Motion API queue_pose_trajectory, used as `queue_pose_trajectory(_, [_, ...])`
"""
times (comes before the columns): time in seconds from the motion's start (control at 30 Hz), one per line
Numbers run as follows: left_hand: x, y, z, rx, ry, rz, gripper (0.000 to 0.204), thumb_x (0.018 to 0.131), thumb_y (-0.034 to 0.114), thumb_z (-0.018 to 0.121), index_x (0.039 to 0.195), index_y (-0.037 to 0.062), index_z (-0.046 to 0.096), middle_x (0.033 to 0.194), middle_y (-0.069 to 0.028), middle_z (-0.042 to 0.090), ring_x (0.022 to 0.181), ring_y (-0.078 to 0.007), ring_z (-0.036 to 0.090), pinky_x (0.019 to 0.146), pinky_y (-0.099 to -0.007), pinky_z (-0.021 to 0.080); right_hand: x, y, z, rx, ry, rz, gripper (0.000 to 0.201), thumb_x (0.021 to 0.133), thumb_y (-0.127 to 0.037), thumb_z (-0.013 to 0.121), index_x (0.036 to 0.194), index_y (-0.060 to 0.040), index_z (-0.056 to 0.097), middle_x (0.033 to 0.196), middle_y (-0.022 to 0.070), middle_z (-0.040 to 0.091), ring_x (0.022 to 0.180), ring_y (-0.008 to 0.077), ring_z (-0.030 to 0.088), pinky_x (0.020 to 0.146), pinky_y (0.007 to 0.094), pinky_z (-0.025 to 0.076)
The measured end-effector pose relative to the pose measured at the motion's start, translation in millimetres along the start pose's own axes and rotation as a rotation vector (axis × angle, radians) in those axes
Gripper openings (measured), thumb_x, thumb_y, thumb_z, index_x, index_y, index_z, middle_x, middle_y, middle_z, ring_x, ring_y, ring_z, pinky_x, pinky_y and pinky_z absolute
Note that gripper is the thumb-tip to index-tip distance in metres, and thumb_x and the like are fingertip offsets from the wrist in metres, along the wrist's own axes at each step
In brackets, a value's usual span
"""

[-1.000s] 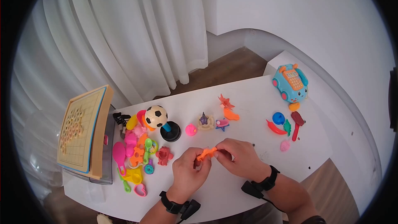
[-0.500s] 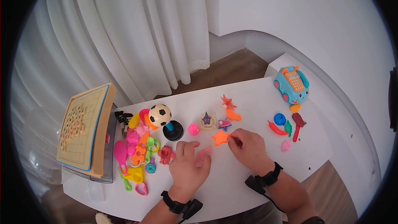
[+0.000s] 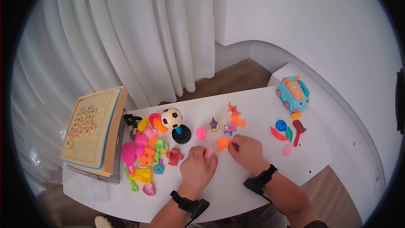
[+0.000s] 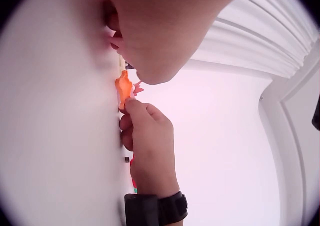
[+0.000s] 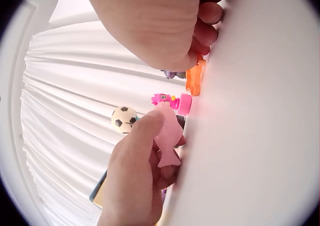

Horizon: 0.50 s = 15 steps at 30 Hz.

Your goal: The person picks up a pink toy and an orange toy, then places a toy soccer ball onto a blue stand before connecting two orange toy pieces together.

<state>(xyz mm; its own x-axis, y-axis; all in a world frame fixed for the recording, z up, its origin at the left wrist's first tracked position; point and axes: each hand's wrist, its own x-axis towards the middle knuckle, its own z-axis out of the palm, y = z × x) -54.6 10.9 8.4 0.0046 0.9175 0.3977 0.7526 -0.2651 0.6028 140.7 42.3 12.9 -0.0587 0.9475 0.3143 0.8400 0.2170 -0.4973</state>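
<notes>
An orange star-shaped toy (image 3: 223,143) stands at the middle of the white table, pinched at its right side by my right hand (image 3: 249,154). My left hand (image 3: 197,169) is just left of it, thumb and fingers round a pale pink fish-shaped piece (image 3: 209,153). In the right wrist view the pink fish (image 5: 169,133) shows its tail below the thumb, and the orange toy (image 5: 195,81) is under the other hand's fingertips. The left wrist view shows the orange toy (image 4: 124,89) upright between thumb and fingers.
Colourful toys, including a pink spoon (image 3: 128,156), crowd the left, beside a board game (image 3: 92,131) and a soccer ball on a black base (image 3: 181,134). Small figures stand behind the hands. A toy phone (image 3: 292,94) and red chili (image 3: 278,134) are at the right.
The orange piece, earlier between both hands, is now in the right hand alone near the table. My left hand has moved away from it and closed round the pink fish.
</notes>
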Motion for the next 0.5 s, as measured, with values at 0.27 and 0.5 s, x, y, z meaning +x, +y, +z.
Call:
queue_pose_trajectory(0.27, [-2,-8,7,-0.041,0.039,-0.086,0.022,0.097,0.027,0.065,0.094,0.0056,0.066,0.081,-0.0140,0.070,0.069,-0.0360,0.069,0.063,-0.0466,0.055,4,-5,14,0.058,0.065,0.029,0.029,0.097,-0.031,0.067,0.078,-0.0085,0.063,0.071,0.0103,0.068,0.069,0.0346,0.068,0.061,0.0464,0.052])
queue_pose_trajectory(0.5, [-16,-6,4,-0.201,0.149,-0.205,0.028,0.101,0.030,0.062,0.092,0.0032,0.066,0.077,-0.0141,0.067,0.068,-0.0336,0.066,0.064,-0.0440,0.051,-7,4,19,0.208,0.186,0.069,0.030,0.097,-0.032,0.067,0.081,-0.0069,0.065,0.071,0.0131,0.068,0.068,0.0374,0.067,0.062,0.0480,0.051])
